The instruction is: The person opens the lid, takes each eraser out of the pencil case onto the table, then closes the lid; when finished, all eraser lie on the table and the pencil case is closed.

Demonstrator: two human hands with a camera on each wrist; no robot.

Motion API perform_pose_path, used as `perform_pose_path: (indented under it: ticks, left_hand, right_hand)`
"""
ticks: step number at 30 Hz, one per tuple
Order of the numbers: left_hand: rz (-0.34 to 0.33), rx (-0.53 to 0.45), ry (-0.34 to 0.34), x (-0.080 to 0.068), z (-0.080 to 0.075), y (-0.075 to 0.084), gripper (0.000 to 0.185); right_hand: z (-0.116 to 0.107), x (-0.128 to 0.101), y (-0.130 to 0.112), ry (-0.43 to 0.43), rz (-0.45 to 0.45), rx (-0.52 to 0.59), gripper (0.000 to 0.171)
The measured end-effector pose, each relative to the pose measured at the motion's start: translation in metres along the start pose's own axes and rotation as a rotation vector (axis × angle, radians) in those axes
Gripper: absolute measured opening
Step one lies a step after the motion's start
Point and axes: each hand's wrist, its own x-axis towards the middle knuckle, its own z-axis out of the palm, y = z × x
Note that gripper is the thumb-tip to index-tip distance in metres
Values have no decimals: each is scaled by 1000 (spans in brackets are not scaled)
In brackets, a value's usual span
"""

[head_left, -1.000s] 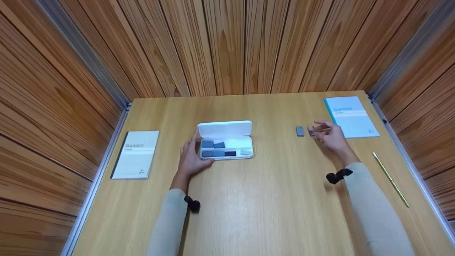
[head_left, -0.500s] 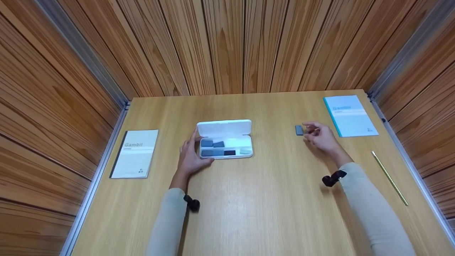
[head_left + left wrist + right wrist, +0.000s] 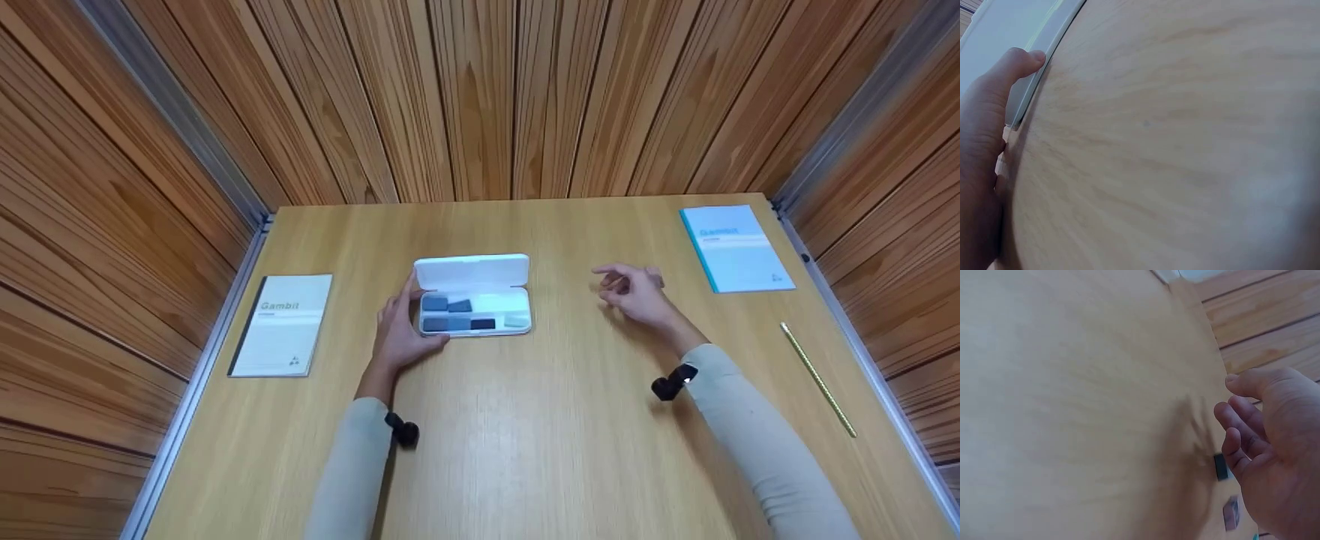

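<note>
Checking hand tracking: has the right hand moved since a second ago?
Yes. The right hand has shifted left, away from the light blue booklet and toward the open white plastic case. It holds nothing visible.

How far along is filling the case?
Several small blocks lie in the open white case, steadied by the left hand. The right hand hovers empty beside two blocks on the table; those are left.

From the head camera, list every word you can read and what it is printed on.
"Gambit": cover of the white booklet at the table's left.
"Gambit": cover of the blue booklet at the far right, faint.
Smaller lines and corner marks on both covers: too small to read.
</note>
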Motion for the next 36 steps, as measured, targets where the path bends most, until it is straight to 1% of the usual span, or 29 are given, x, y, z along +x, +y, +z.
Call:
perform_pose_path:
  ticks: [4,9,11,16,20,27,32,36]
  left_hand:
    - [2,-1,0,-1,0,0,138]
    - [-19,-15,-6,-3,-1,1,137]
    - [-20,-18,-8,-3,-1,1,137]
    - [-17,-13,-7,-3,-1,1,138]
    - [-11,-14,-1,-3,-1,1,139]
    - [-50,-13,-19,-4,0,0,140]
    - [-57,-9,-11,-3,0,2,138]
    - [-65,-5,-18,-2,-1,3,139]
  right_hand:
    - [14,5,-10,-31,-36,8,44]
    - [31,10,-25,-109,-17,56,45]
    - [39,11,-31,-135,-4,57,46]
    - [55,16,-49,-179,-15,45,46]
    - [67,20,-62,-194,-42,56,44]
    - [88,26,-80,-216,-78,89,43]
    - [104,32,-91,-238,-116,102,43]
    - [115,36,-98,-260,-116,98,43]
